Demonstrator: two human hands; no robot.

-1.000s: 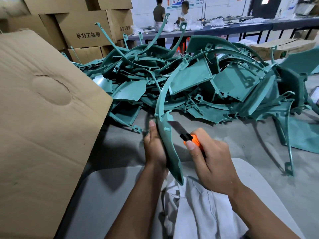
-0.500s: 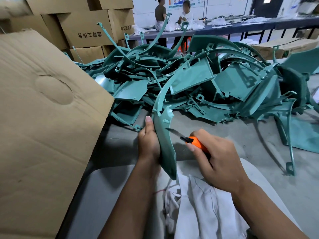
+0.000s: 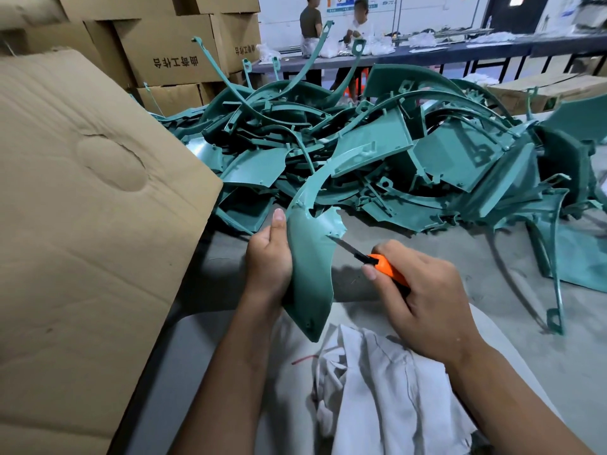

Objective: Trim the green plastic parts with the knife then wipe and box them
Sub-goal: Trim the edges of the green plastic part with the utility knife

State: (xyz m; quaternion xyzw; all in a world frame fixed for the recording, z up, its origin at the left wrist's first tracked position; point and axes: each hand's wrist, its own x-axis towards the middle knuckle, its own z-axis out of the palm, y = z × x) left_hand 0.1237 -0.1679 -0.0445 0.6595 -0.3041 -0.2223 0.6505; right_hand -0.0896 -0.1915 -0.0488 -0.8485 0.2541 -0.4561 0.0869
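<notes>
My left hand point(image 3: 268, 261) grips a long curved green plastic part point(image 3: 308, 267) by its left edge, thumb up along the rim. The part stands roughly upright, its lower tip near my lap and its upper arm arching up to the right. My right hand point(image 3: 423, 293) holds an orange-handled knife point(image 3: 386, 267). The blade tip touches the part's right edge just below a jagged tab. A white cloth point(image 3: 384, 389) lies crumpled on my lap below both hands.
A big heap of green plastic parts point(image 3: 394, 152) covers the grey table point(image 3: 410, 257) ahead. A large cardboard flap point(image 3: 82, 224) fills the left side. Stacked cartons point(image 3: 170, 47) stand behind it. Two people stand at a far bench point(image 3: 427, 52).
The part has turned so more of its broad face shows. The knife blade has moved up to the edge under the jagged tab. My left hand keeps its grip.
</notes>
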